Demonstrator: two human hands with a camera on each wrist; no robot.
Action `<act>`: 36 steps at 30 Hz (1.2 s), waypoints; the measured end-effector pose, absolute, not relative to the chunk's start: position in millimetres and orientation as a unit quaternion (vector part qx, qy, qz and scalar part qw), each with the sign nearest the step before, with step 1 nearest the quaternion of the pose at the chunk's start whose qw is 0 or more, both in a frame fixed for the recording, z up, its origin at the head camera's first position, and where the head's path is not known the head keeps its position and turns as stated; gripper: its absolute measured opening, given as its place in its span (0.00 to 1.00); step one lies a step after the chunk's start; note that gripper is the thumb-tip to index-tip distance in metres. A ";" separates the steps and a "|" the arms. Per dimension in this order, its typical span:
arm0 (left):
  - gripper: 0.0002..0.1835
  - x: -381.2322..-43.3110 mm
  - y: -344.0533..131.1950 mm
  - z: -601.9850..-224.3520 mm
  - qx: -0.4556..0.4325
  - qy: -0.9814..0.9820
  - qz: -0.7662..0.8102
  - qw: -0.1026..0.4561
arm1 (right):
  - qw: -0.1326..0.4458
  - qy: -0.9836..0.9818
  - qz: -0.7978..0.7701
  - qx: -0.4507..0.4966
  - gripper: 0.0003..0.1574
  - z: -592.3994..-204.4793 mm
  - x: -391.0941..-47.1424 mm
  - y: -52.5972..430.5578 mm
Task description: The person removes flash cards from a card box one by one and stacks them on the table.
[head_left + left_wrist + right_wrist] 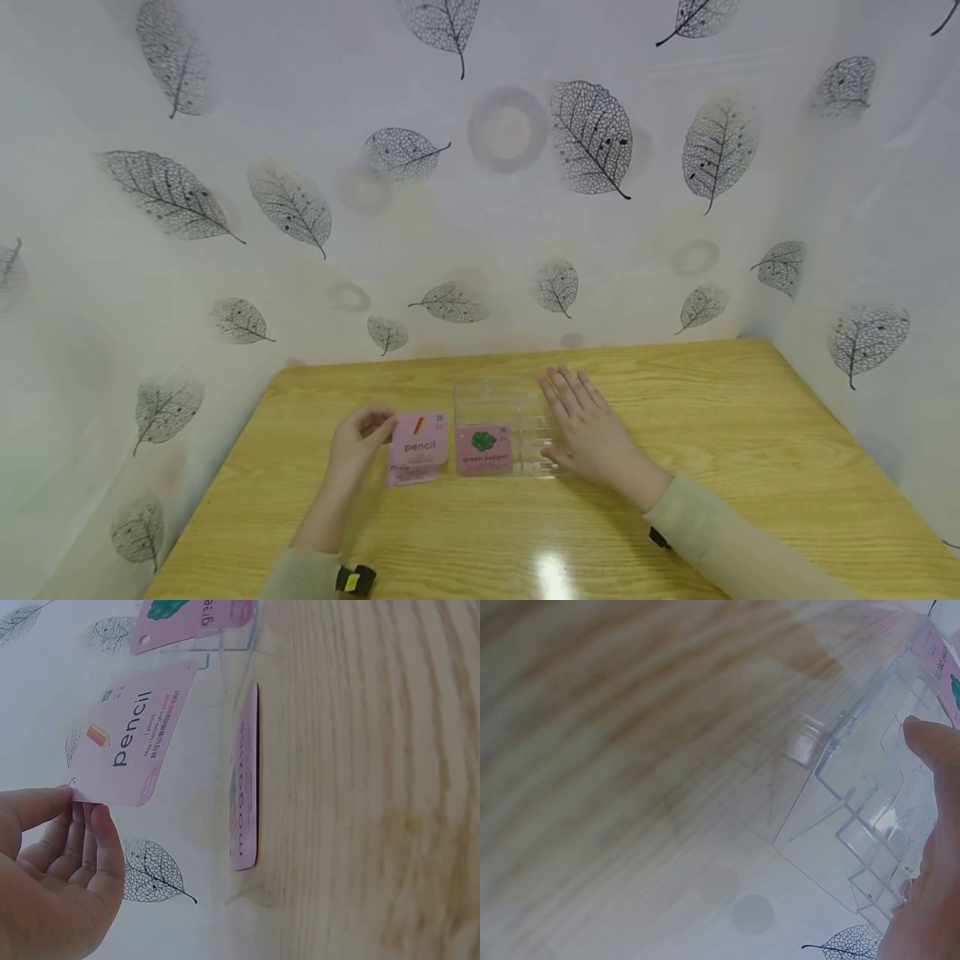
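Note:
My left hand (360, 442) pinches the pink pencil card (420, 440) at its corner between thumb and fingers. In the left wrist view that card (127, 739) is raised over the table, apart from the pink magazine card (244, 787) lying flat below it. To the right stands a clear plastic box (483, 410) with compartments. A pink green pepper card (483, 450) sits in its left, larger compartment. My right hand (592, 429) rests on the box's right side, its fingers straight and pointing away; in the right wrist view the thumb (930, 742) lies over the clear wall.
The wooden table (675, 400) carries the box near its middle. Pale curtains with a leaf print (592, 137) hang behind and at both sides. A dark wrist strap (356, 581) shows at the left sleeve.

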State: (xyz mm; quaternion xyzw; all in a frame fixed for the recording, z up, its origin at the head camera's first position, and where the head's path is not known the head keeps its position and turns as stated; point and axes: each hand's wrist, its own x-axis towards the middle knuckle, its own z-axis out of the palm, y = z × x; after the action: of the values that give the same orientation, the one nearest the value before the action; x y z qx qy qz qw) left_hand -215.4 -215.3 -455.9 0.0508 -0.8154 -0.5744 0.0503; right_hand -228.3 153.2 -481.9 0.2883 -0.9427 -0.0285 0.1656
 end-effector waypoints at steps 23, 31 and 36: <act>0.09 -213.1 -226.8 -468.2 0.082 -0.820 -0.566 0.034 | 0.168 -0.942 -0.019 0.289 0.70 -483.6 -229.3 153.3; 0.09 -215.6 -226.2 -470.2 0.081 -0.822 -0.563 0.038 | 0.170 -0.942 -0.035 0.288 0.70 -484.1 -230.1 153.4; 0.10 -216.3 -228.8 -472.7 0.084 -0.819 -0.567 0.031 | 0.172 -0.941 -0.027 0.290 0.70 -484.4 -230.2 153.3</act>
State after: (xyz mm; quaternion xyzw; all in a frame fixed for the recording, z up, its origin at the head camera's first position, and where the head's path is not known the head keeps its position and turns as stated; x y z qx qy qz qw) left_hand -216.3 -228.8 -472.7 0.0842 -0.8186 -0.5673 0.0310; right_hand -230.2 153.3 -484.4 0.2899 -0.9410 -0.0266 0.1723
